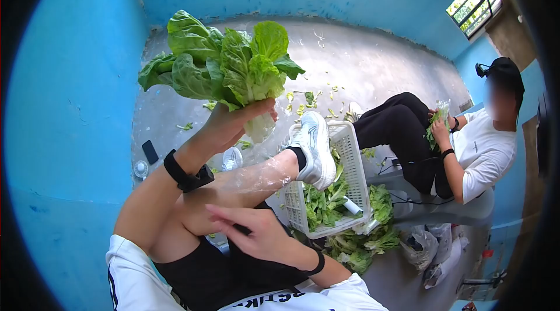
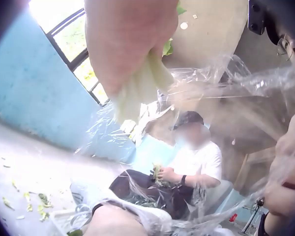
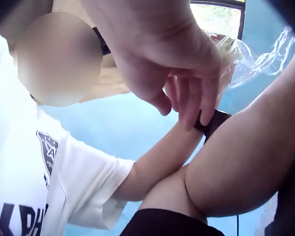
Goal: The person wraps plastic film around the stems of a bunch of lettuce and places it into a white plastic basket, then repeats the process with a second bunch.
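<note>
My left hand grips a head of leafy lettuce by its pale base, holding it up with the leaves spread above the fingers. Clear plastic film trails from the base of the lettuce across my bare leg. In the left wrist view the pale stem shows below the hand, and the film stretches off to the right. My right hand hovers over my lap, holding nothing. Its fingers hang loosely bent in the right wrist view.
A white plastic crate holds leaves and a white roll. More lettuce lies beside it. Plastic bags rest behind. Another person sits at right with greens. Leaf scraps and a phone lie on the floor.
</note>
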Demonstrator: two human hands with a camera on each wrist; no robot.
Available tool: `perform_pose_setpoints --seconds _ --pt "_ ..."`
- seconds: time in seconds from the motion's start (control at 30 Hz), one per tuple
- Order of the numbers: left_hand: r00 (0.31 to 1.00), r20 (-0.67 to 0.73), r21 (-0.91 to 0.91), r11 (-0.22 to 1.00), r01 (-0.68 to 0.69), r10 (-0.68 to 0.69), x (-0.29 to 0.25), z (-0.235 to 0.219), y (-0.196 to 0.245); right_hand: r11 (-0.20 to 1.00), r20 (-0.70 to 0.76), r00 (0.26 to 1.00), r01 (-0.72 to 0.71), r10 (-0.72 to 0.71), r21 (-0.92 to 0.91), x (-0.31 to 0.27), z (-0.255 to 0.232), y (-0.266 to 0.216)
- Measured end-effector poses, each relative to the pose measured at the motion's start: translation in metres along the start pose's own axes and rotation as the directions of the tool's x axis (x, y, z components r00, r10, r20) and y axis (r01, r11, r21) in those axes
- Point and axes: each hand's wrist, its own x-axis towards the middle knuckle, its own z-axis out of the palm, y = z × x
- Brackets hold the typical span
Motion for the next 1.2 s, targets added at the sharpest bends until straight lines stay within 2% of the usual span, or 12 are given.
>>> perform_pose_setpoints --seconds 0.03,0.1,0.17,0.23,0.37,0.43,0.6,0.67,0.77,0.9,0.97,1.2 --pt "1.0 -0.01 -0.035 0.999 0.015 -0.015 -0.001 -0.001 0.001 1.0 0.0 1.0 -0.002 0.002 0.001 -0.002 -0.006 0.003" --pt "0.999 -0.019 -0.073 0.997 0.029 -0.03 -0.003 -0.002 0.003 0.981 -0.282 0.959 -0.015 -0.041 -0.192 -0.004 -0.031 0.018" --pt "0.999 0.016 -0.127 0.991 0.043 -0.041 -0.006 -0.002 0.007 0.983 -0.536 0.844 -0.099 0.001 -0.154 0.01 -0.057 0.026" --pt "0.997 0.05 -0.154 0.986 0.06 -0.053 -0.006 -0.006 0.005 0.996 -0.584 0.807 -0.092 0.083 0.013 0.027 -0.08 0.035" --pt "0.991 0.116 -0.215 0.973 0.089 -0.065 -0.005 -0.009 0.0 0.975 -0.434 0.886 -0.078 0.163 0.207 0.056 -0.094 0.049" --pt "0.984 0.139 -0.231 0.963 0.137 -0.107 -0.009 0.001 0.01 0.873 -0.234 0.943 -0.1 0.235 0.477 0.068 -0.089 0.045" --pt "0.986 0.14 -0.177 0.977 0.119 -0.095 -0.008 0.003 0.002 0.921 -0.195 0.974 -0.035 0.119 0.389 0.087 -0.081 0.041" --pt "0.978 0.096 -0.137 0.971 0.196 -0.184 -0.009 0.006 0.001 0.887 -0.156 0.963 -0.132 0.221 0.442 0.088 -0.08 0.037" --pt "0.984 0.08 -0.072 0.983 0.168 -0.162 -0.009 0.007 0.001 0.938 -0.207 0.967 -0.072 0.149 0.34 0.091 -0.08 0.043" --pt "0.986 0.034 0.034 0.987 0.16 -0.161 -0.004 0.001 -0.007 0.913 -0.246 0.951 -0.079 0.19 0.4 0.09 -0.076 0.046" --pt "0.999 -0.013 0.206 0.978 0.034 -0.032 -0.005 0.006 -0.006 0.963 -0.355 0.934 0.051 0.048 0.263 0.09 -0.073 0.053" --pt "0.993 -0.103 0.31 0.951 -0.019 0.054 -0.006 0.024 0.006 0.997 -0.494 0.867 0.03 -0.061 -0.071 0.089 -0.063 0.05"
